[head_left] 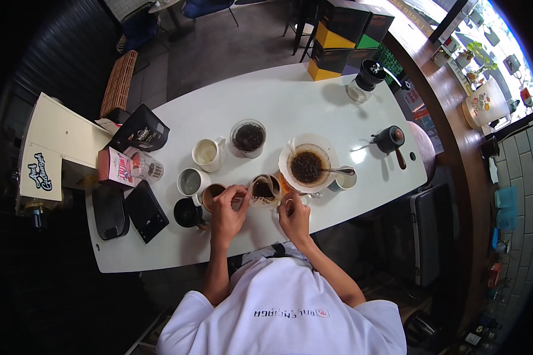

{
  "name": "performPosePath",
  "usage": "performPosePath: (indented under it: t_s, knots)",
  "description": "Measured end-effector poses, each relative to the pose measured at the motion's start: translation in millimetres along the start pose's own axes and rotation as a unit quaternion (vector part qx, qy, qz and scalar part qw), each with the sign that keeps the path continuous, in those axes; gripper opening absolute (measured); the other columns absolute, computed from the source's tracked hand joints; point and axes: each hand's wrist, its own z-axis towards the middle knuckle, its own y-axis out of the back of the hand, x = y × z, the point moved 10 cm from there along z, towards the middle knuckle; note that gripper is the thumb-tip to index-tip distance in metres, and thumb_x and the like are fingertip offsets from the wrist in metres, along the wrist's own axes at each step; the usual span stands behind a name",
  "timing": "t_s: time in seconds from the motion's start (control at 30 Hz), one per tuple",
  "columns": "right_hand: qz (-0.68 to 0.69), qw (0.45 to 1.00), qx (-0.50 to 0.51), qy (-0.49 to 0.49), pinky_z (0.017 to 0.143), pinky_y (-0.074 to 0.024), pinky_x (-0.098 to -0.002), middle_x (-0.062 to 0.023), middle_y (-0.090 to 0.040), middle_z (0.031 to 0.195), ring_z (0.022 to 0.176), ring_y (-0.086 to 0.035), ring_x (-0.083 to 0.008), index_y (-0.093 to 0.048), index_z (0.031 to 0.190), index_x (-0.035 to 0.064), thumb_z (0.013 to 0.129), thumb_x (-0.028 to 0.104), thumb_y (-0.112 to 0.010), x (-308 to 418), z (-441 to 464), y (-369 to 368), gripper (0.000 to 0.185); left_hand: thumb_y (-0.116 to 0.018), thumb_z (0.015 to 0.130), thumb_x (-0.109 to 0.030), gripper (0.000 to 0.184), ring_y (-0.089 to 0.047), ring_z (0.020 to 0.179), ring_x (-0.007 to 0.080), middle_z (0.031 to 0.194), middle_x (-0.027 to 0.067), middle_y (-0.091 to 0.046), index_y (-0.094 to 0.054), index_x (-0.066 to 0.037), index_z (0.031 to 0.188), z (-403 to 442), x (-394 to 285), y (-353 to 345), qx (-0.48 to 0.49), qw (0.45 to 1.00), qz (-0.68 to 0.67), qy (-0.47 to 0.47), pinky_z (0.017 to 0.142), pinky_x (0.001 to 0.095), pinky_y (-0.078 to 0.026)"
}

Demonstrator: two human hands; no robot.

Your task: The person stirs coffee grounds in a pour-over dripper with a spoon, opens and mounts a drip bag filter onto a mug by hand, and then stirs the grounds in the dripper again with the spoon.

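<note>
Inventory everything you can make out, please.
Table: one, white, centre.
Cups: at least five, mixed colours, mid-table.
Paper filter: one, pale, between left hand and right hand.
Coffee dripper: one, white, beside right hand.
Spoon: one, silver, at dripper.
Tub: one, clear, mid-table.
Grinder: one, black, far right.
Pot: one, black, right.
Boxes: several, mainly black, far edge.
Bag: one, black, left.
Cabinet: one, cream, far left.
Shirt: one, white, bottom.
Hands: two, bare, at filter.
</note>
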Motion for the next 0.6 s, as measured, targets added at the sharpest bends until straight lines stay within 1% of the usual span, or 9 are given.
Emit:
performPosePath:
  t_s: [0.03,0.1,0.13,0.23,0.3,0.33,0.4,0.53,0.6]
  knots:
    - [0.000,1.000,0.000,0.000,0.045,-0.0417,-0.0345,-0.0119,-0.053,0.051,0.042,-0.055,-0.0253,-0.054,0.091,0.0011,0.081,-0.003,-0.063,0.0,0.0,-0.4,0.015,-0.067,0.089,-0.005,0.010,-0.070,0.080,0.0234,0.097,0.0131,-0.071,-0.063,0.004,0.090,0.2,-0.6,0.0,0.000,1.000,0.000,0.000,0.073,0.0318,-0.055]
    - [-0.011,1.000,-0.001,0.017,0.044,-0.0402,-0.0300,-0.0091,-0.054,0.051,0.041,-0.053,-0.0170,-0.054,0.089,0.0022,0.083,-0.002,-0.063,3.4,-0.3,-0.5,0.012,-0.066,0.089,-0.005,0.010,-0.071,0.082,0.0242,0.097,0.0135,-0.072,-0.062,0.004,0.090,0.9,-1.7,-1.6,0.007,1.000,-0.008,0.009,0.075,0.0332,-0.056]
    - [-0.010,1.000,-0.002,0.018,0.044,-0.0402,-0.0300,-0.0091,-0.054,0.051,0.041,-0.053,-0.0170,-0.054,0.089,0.0022,0.083,-0.002,-0.063,4.1,-0.1,-0.8,0.012,-0.066,0.089,-0.005,0.010,-0.071,0.082,0.0242,0.097,0.0135,-0.072,-0.062,0.004,0.090,1.3,-2.9,-1.5,0.007,1.000,-0.008,0.008,0.075,0.0332,-0.056]
    - [-0.046,0.999,0.007,0.026,0.044,-0.0417,-0.0330,-0.0102,-0.055,0.051,0.042,-0.056,-0.0211,-0.054,0.091,0.0025,0.086,0.001,-0.064,12.5,1.5,-1.2,0.012,-0.066,0.089,-0.005,0.009,-0.071,0.082,0.0239,0.096,0.0132,-0.072,-0.062,0.004,0.090,1.5,-2.5,-1.1,0.006,1.000,-0.016,0.016,0.076,0.0331,-0.056]
    - [-0.111,0.993,0.030,0.016,0.044,-0.0439,-0.0388,-0.0136,-0.057,0.053,0.046,-0.060,-0.0289,-0.051,0.098,0.0017,0.090,0.008,-0.065,17.5,2.7,-2.9,0.017,-0.065,0.090,-0.004,0.009,-0.072,0.082,0.0243,0.097,0.0134,-0.072,-0.062,0.004,0.090,1.0,-2.8,-0.7,0.004,1.000,-0.005,0.010,0.076,0.0328,-0.056]
    - [-0.111,0.993,0.030,0.015,0.044,-0.0439,-0.0388,-0.0136,-0.057,0.053,0.046,-0.060,-0.0289,-0.051,0.098,0.0017,0.090,0.008,-0.065,19.3,3.0,-2.3,0.017,-0.065,0.090,-0.004,0.009,-0.072,0.082,0.0243,0.097,0.0134,-0.072,-0.062,0.004,0.090,0.7,-3.5,-0.5,0.004,1.000,-0.005,0.010,0.076,0.0328,-0.056]
    - [-0.154,0.986,0.023,0.060,0.044,-0.0458,-0.0400,-0.0156,-0.060,0.057,0.050,-0.063,-0.0308,-0.053,0.102,0.0006,0.092,0.014,-0.065,30.8,4.0,-2.2,0.020,-0.065,0.089,-0.003,0.009,-0.072,0.084,0.0249,0.098,0.0141,-0.071,-0.062,0.005,0.091,1.5,-6.3,0.5,0.005,1.000,-0.016,0.010,0.076,0.0326,-0.057]
    - [-0.176,0.980,0.014,0.097,0.045,-0.0448,-0.0408,-0.0136,-0.060,0.057,0.049,-0.061,-0.0321,-0.054,0.103,0.0037,0.093,0.014,-0.065,41.9,4.0,-4.8,0.018,-0.065,0.089,-0.003,0.009,-0.072,0.085,0.0258,0.100,0.0148,-0.071,-0.062,0.005,0.092,0.7,-6.1,2.4,0.006,1.000,-0.016,0.008,0.076,0.0327,-0.058]
    - [-0.186,0.977,0.032,0.097,0.047,-0.0462,-0.0427,-0.0148,-0.062,0.062,0.054,-0.062,-0.0348,-0.055,0.107,0.0031,0.093,0.014,-0.065,45.2,8.4,-9.4,0.020,-0.066,0.089,-0.003,0.009,-0.072,0.085,0.0257,0.100,0.0150,-0.071,-0.062,0.005,0.092,0.9,-5.0,2.6,0.004,1.000,-0.016,0.011,0.076,0.0329,-0.058]
